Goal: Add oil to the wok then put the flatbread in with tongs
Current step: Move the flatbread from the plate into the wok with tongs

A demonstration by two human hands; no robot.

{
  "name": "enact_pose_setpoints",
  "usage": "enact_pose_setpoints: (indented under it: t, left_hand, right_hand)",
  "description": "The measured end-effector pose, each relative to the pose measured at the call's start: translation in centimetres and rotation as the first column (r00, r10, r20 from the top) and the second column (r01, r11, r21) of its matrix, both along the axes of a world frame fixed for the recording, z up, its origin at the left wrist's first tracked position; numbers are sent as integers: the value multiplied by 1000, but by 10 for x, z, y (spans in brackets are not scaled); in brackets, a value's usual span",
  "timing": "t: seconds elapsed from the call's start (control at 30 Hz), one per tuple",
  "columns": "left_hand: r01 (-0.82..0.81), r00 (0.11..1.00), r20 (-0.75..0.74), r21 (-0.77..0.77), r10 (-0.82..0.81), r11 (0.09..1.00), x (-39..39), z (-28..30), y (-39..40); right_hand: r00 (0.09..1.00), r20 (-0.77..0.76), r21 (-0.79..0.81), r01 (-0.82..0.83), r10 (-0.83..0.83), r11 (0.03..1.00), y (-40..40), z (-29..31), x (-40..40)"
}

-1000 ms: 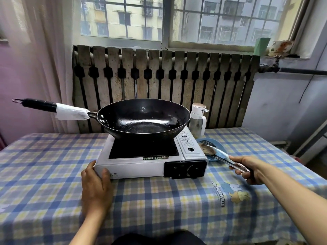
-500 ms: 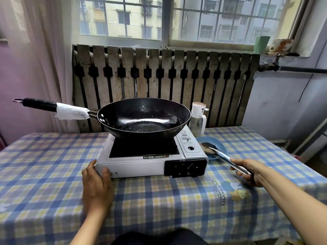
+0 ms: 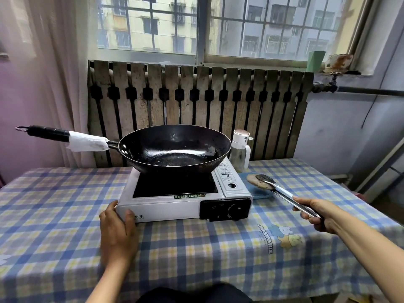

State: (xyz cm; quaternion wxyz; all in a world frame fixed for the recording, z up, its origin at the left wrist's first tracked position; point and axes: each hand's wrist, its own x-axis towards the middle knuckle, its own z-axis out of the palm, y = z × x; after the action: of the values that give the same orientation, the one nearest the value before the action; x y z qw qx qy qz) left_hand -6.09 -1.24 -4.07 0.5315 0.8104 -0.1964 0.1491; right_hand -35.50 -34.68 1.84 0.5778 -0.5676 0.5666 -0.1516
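Observation:
A black wok (image 3: pixel 175 147) sits on a white portable gas stove (image 3: pixel 172 204), its bottom glistening, its handle wrapped in white paper pointing left. My right hand (image 3: pixel 317 215) grips metal tongs (image 3: pixel 282 191), whose tips clamp a pale browned flatbread (image 3: pixel 253 179) just above a blue plate (image 3: pixel 259 193) to the right of the stove. My left hand (image 3: pixel 118 232) rests against the stove's front left corner, fingers spread on its edge. An oil bottle (image 3: pixel 240 150) with a white spout stands behind the plate.
A blue and yellow checked cloth (image 3: pixel 65 215) covers the table. Behind it a radiator with a slatted wooden cover (image 3: pixel 196 106) stands under the window. A pipe with a valve (image 3: pixel 328 86) runs along the right wall. A pink curtain hangs at the left.
The tongs have closed on the flatbread and raised it slightly off the blue plate, so the bread now shows between the tips. My left hand has stayed on the stove.

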Motion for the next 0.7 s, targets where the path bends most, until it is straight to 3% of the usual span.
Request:
enact_pose_setpoints:
  t: [0.7]
  left_hand:
    - [16, 998, -60, -64, -19, 998, -3, 6, 6]
  right_hand:
    - [988, 92, -225, -104, 128, 969, 43, 128, 27]
